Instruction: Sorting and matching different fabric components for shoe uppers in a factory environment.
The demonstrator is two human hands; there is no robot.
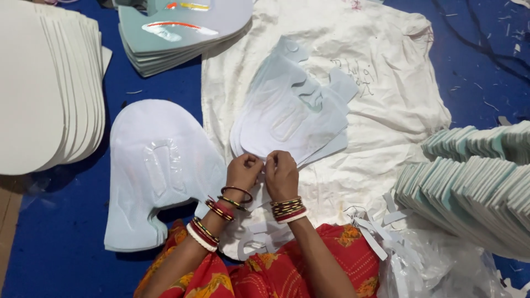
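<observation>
While both hands meet at its near edge, the top cut-out sheet (290, 113) lies on the white cloth (386, 83), long axis running from near left to far right. Left hand (243, 172) and right hand (281, 174) have fingers pinched together on that edge. Stacks crowd both sides; blue floor (55, 221) shows between them.

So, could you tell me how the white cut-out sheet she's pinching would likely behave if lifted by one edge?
The white cut-out sheet looks thin and flat, so it is probably light. It lies level on its pile without drooping, so probably semi-stiff, bending rather than flopping. Both the left hand and right hand pinch its near edge; its narrow tabs might crease.
</observation>
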